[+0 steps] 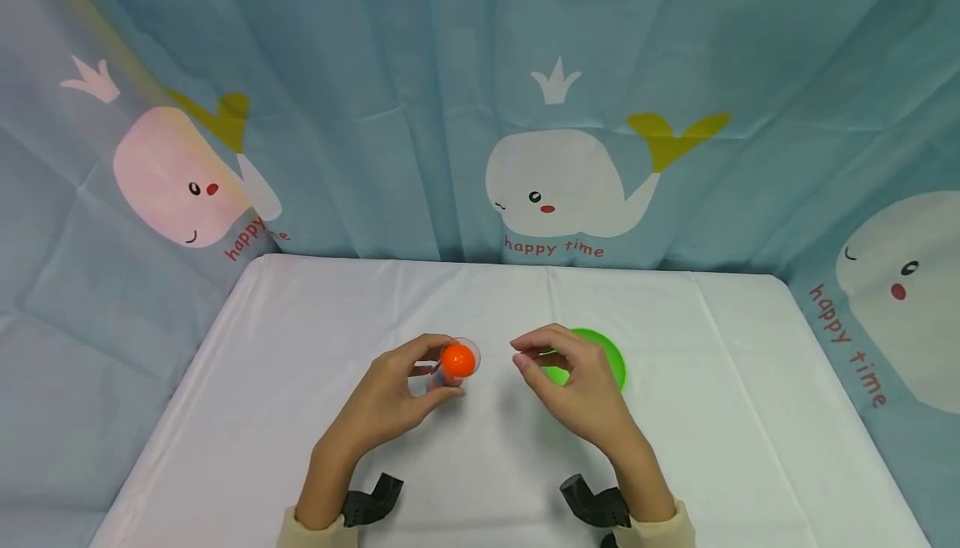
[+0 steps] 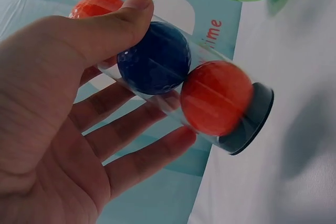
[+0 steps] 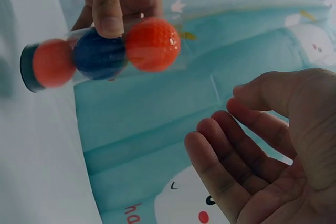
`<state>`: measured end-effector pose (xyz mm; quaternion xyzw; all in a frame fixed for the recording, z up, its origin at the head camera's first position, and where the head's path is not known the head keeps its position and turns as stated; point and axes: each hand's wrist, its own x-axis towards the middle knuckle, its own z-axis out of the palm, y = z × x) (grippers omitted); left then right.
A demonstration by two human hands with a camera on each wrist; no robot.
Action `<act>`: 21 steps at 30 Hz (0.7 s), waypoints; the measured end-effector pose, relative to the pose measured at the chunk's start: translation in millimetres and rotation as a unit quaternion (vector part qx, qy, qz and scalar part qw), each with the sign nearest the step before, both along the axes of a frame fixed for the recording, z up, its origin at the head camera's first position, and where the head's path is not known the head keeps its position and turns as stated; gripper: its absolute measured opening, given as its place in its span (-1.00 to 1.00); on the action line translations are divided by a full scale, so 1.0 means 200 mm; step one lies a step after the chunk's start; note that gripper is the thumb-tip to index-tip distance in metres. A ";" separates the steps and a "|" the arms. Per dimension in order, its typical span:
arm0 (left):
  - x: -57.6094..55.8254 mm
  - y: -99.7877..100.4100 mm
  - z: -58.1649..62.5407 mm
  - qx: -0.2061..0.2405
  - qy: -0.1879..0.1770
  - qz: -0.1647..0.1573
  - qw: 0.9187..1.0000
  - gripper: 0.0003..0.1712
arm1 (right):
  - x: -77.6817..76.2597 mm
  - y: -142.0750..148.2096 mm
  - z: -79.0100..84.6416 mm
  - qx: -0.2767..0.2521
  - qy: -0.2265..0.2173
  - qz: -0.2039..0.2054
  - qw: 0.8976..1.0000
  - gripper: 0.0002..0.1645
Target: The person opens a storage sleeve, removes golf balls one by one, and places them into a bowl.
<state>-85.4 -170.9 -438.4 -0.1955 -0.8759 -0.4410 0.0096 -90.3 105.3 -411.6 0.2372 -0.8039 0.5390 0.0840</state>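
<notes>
My left hand [image 1: 393,389] grips a clear plastic tube [image 2: 210,56] between thumb and fingers, above the table. Inside the tube a blue ball [image 2: 154,59] sits between two orange balls, one by the black end cap [image 2: 254,121] and one orange ball [image 3: 153,44] at the opposite end. That upper end shows no cap in the right wrist view. To the right of the tube, apart from it, my right hand [image 1: 581,381] hovers with thumb and index fingertips close together and nothing between them. Below and behind it lies a green bowl [image 1: 617,358], partly hidden by the hand.
A white cloth covers the table [image 1: 750,414]. Light blue curtains [image 1: 375,173] with whale prints hang behind it and along both sides. Black curved mounts [image 1: 372,500] are strapped at both wrists.
</notes>
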 end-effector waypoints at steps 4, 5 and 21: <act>0.00 0.00 0.00 -0.001 -0.010 0.003 1.000 -0.31 | 0.00 0.02 0.01 0.006 0.002 -0.006 1.000 -0.84; 0.00 0.00 0.00 -0.002 -0.013 0.005 1.000 -0.32 | 0.01 0.02 0.01 0.007 0.004 -0.009 1.000 -0.84; 0.03 0.03 -0.02 0.004 -0.054 -0.002 0.999 -0.31 | 0.06 0.08 -0.01 0.040 -0.004 -0.002 0.999 -0.80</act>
